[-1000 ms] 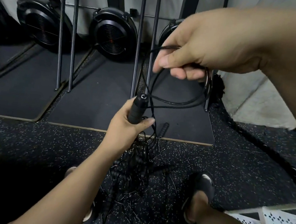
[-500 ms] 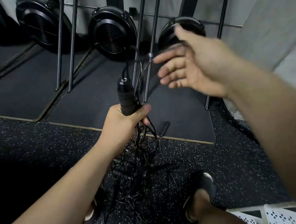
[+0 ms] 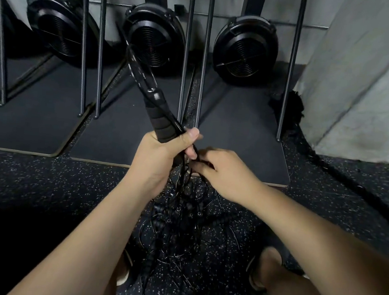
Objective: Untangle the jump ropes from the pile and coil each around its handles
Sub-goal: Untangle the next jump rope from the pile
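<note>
While in left hand (image 3: 162, 155), handle (image 3: 160, 118) above right hand (image 3: 222, 173) on cord (image 3: 182, 173).

a gym: speckled rubber floor (image 3: 43, 180), rowing machine flywheels (image 3: 244, 48), battle rope (image 3: 351, 186).

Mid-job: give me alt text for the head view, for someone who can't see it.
The left hand grips a black jump-rope handle tilted up and left, while the right hand pinches cords just below it. A tangled pile of ropes lies on the speckled floor underneath.
</note>
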Available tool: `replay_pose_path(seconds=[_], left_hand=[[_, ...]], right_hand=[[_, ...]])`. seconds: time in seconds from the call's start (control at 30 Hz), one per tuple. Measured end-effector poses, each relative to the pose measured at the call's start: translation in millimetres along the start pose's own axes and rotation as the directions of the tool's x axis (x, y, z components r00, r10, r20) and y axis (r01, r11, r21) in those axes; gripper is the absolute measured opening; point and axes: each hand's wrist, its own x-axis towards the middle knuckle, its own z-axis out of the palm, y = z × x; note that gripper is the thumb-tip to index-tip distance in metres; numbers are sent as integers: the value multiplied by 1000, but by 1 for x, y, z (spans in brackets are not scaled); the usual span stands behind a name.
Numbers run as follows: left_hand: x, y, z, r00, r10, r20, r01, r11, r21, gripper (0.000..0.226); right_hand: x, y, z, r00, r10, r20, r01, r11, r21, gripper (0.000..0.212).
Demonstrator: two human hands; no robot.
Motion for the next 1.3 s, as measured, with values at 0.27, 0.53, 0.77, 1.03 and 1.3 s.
replay_pose_path(seconds=[0.27, 0.53, 0.77, 1.03, 1.3], left_hand=[[3, -8, -8, 998, -57, 27, 50, 977, 208, 10], [-3, -23, 7, 974, -159, 159, 94, 930, 354, 13], [1, -22, 3, 982, -152, 113, 114, 951, 288, 28], [6, -20, 5, 990, -128, 61, 112, 971, 209, 22], [3, -19, 12, 984, -172, 40, 170, 985, 35, 21]], right_hand=[[4, -36, -64, 971, 110, -211, -55, 967, 250, 24], [30, -53, -121, 967, 177, -185, -49, 835, 548, 23], [38, 10, -150, 912, 316, -261, -394, 852, -345, 31], [-24, -22, -82, 948, 295, 122, -315, 927, 205, 28], [-32, -39, -21, 976, 197, 89, -216, 886, 411, 42]])
